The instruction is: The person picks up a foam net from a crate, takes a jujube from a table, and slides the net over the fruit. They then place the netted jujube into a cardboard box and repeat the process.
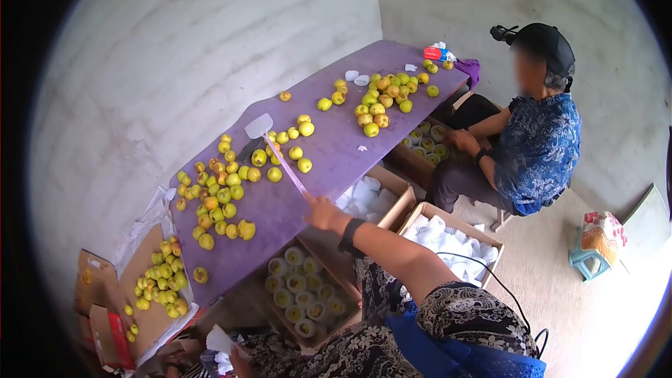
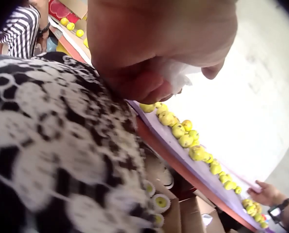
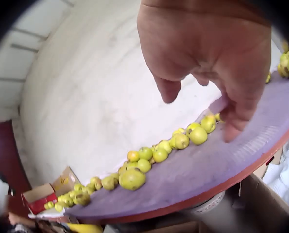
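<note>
At the near edge of the purple bench (image 1: 280, 203), right hand (image 1: 326, 214) has its grip closed round a pink-handled fly swatter (image 1: 283, 162), head toward the far side by loose apples (image 1: 236, 192), while near left, left hand (image 2: 159, 43) grips a crumpled white piece (image 2: 176, 73), material unclear.
</note>
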`<state>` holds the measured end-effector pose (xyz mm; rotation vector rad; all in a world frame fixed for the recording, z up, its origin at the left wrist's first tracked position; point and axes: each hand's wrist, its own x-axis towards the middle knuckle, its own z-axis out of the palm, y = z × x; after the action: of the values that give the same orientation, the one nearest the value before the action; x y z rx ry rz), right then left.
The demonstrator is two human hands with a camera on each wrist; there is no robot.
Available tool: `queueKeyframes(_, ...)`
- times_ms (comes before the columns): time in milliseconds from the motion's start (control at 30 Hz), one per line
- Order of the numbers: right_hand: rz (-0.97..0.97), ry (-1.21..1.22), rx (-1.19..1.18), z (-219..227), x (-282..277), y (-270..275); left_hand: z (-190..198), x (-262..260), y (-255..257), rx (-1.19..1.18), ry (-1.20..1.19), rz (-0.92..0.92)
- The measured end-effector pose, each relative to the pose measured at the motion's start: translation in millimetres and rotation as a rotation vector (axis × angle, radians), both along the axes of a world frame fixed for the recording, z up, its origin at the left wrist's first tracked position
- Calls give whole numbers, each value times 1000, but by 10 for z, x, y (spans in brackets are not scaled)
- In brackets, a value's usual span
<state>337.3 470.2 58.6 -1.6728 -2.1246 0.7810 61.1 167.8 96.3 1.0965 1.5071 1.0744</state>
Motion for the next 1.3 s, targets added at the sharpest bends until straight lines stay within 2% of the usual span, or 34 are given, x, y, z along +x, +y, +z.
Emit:
queueKeyframes(67, -80, -351, 195, 40, -257, -356, 28, -2, -26, 11, -20, -7)
queueKeyframes(133, 341, -7, 42, 267, -350, -718, 39, -1, -66, 20, -41, -16)
queueKeyframes(167, 639, 232, -46, 424, -359, -917, 40, 5, -84, 23, -52, -22)
queueKeyframes(200, 820, 411, -137, 172, -538, -1058, 36, 12, -103, 26, -64, -29)
queueKeyframes(267, 1158, 561, -260, 361, -703, -1476, 82, 93, -83, 24, -71, -45)
queueKeyframes(300, 1151, 564, -258, 628, -657, -1654, 121, 170, -51, 34, -53, -67)
queueKeyframes(367, 1055, 841, -506, 1081, -497, -1910, 187, 317, -7, 54, -18, -113)
queueKeyframes(500, 1025, 952, -541, 910, -636, -1962, 268, 511, 65, 106, 47, -187)
queueKeyframes(567, 984, 906, -126, 1065, -551, -2086, 298, 598, 50, 130, 77, -215)
queueKeyframes(800, 1067, 887, 34, 1143, -551, -2334, 333, 754, -52, 227, 181, -297)
queueKeyframes(900, 1112, 1007, 41, 1124, -580, -2402, 350, 779, -75, 266, 229, -334)
queueKeyframes(967, 1015, 1076, -317, 1146, -525, -2428, 348, 789, -85, 291, 261, -361)
queueKeyframes(1000, 1017, 1075, -317, 1140, -502, -2422, 363, 782, -96, 302, 278, -374)
queueKeyframes(1067, 884, 1095, -557, 1093, -474, -2375, 362, 808, -161, 326, 311, -398)
queueKeyframes(1100, 934, 1052, -609, 1023, -478, -2319, 176, 703, -134, 353, 393, -406)
queueKeyframes(1133, 938, 1053, -614, 960, -493, -2259, 207, 715, -138, 349, 393, -402)
queueKeyframes(1200, 927, 1196, -486, 794, -500, -2136, 262, 773, -153, 320, 201, -334)
queueKeyframes(1233, 930, 1195, -489, 722, -463, -1971, 303, 747, -131, 303, 257, -331)
queueKeyframes(1267, 648, 921, -282, 668, -388, -1698, 340, 692, -102, 286, 311, -328)
queueKeyframes(1300, 366, 640, -81, 604, -299, -1406, 351, 609, -107, 229, 234, -332)
